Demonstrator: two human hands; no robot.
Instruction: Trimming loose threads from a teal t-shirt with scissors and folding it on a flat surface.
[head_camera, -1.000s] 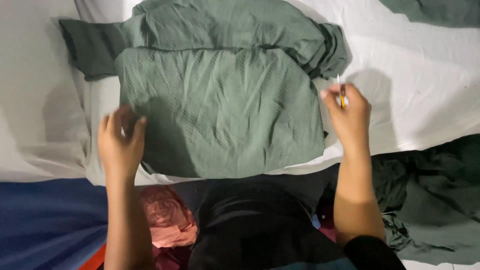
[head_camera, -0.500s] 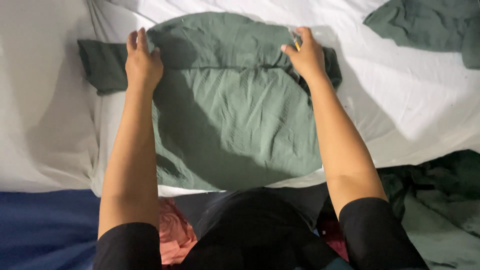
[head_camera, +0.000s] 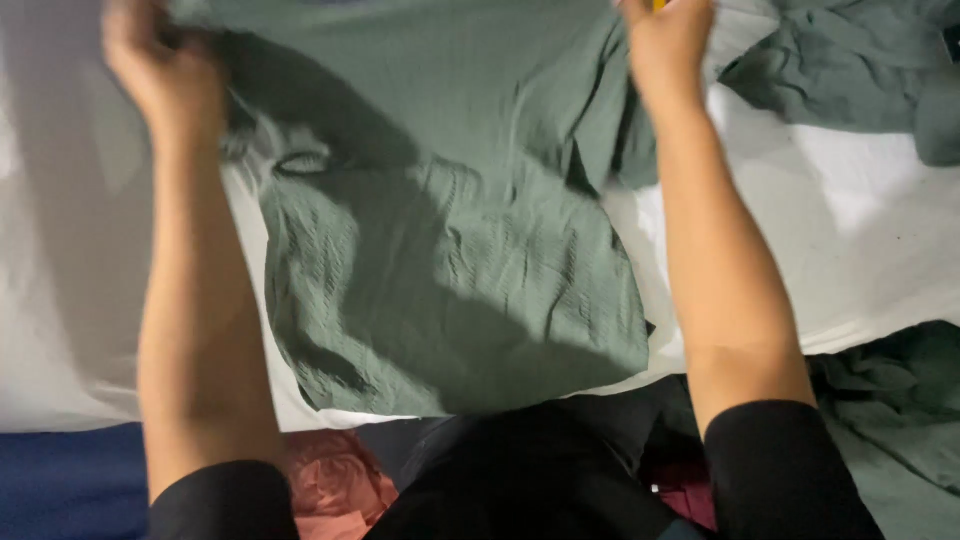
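The top edge of the frame cuts off the upper part of your green garment and the fingertips of both hands, and your left hand is blurred, so its fingers are hard to read; still, it looks clenched on a bunch of the green fabric at the garment's upper left corner. Your right hand is closed on the cloth at the upper right, with a small yellow object just showing at the frame edge above it; what that object is cannot be made out. The garment hangs between your two grips, and its lower part lies spread on the white sheet, with its bottom hem close to your dark-clothed body. A second green cloth lies bunched at the upper right, apart from your hand, and another green pile sits at the lower right edge. Pink fabric shows beside your left elbow. Compared with half a second ago, when your hands pressed flat on the garment's far edge, both hands now sit higher in view and the top of the fabric is drawn up.
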